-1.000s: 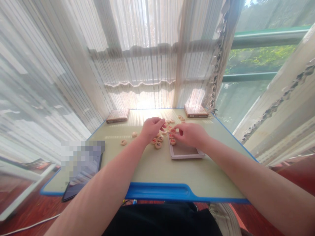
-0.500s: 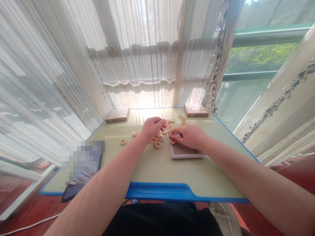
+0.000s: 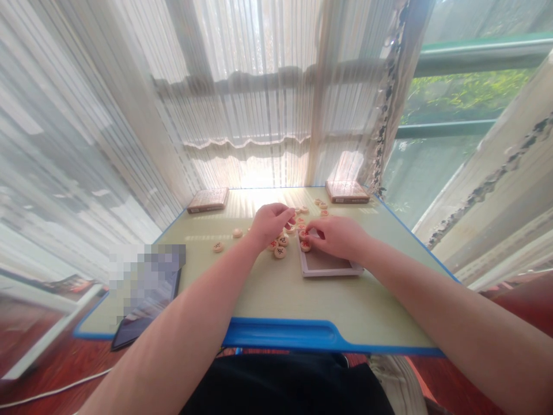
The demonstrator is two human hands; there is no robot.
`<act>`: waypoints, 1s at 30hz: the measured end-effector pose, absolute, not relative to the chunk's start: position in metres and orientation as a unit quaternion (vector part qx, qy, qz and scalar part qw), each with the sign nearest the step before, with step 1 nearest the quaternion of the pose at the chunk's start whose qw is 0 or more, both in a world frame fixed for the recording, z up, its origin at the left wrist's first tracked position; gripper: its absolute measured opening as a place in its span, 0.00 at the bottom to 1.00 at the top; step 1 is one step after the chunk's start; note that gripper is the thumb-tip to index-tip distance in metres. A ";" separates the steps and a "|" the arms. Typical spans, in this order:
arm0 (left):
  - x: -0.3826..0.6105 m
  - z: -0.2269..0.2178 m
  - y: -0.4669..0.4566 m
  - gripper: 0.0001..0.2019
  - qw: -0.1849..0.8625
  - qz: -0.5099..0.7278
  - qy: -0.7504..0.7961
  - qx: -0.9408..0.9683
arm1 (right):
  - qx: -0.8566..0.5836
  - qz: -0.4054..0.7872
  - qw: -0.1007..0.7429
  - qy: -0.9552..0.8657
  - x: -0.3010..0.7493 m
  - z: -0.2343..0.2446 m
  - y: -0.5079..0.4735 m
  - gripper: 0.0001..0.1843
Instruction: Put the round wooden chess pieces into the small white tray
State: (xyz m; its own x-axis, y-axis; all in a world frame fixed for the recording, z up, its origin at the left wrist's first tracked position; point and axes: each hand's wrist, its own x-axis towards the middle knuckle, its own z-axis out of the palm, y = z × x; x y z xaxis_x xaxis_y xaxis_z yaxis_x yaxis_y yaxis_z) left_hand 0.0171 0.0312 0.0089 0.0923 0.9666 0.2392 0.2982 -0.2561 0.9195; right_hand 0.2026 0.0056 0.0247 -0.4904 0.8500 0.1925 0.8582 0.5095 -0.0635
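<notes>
My right hand (image 3: pixel 339 236) reaches over a shallow open box (image 3: pixel 332 272), thumb and index finger closed on a round wooden Chinese chess piece (image 3: pixel 303 234) at its left side. Just below that, another chess piece with a red character (image 3: pixel 305 246) lies in the box. To the left, my left hand (image 3: pixel 274 223) hovers over the loose pieces with its fingers pinched together; what they hold, if anything, is hidden. Beneath it sit chess pieces with black characters (image 3: pixel 280 252) and red ones, partly covered by the hand.
Further chess pieces (image 3: pixel 323 205) lie toward the back, and single ones (image 3: pixel 218 247) at the left. Two flat boxes (image 3: pixel 208 200) (image 3: pixel 347 192) stand at the far corners. A tablet-like device (image 3: pixel 149 305) rests at the left. The table has a blue edge (image 3: pixel 280 333); curtains hang behind.
My right thumb has moved up from the lower red piece, and the fingertips are now at the upper piece. My left hand keeps nearly the same place. The whole view has shifted slightly.
</notes>
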 end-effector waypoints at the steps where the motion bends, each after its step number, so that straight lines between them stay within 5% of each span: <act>1: 0.017 0.009 0.031 0.12 0.359 0.460 0.492 0.646 | -0.495 -0.020 0.100 -0.863 0.203 0.025 0.006 0.19; 14: 0.018 0.012 0.028 0.13 0.334 0.445 0.501 0.663 | -0.521 -0.038 0.120 -0.844 0.206 0.022 0.009 0.20; 30: 0.007 0.018 0.037 0.18 0.371 0.598 0.485 0.519 | -0.546 -0.068 0.136 -0.824 0.212 0.022 0.016 0.15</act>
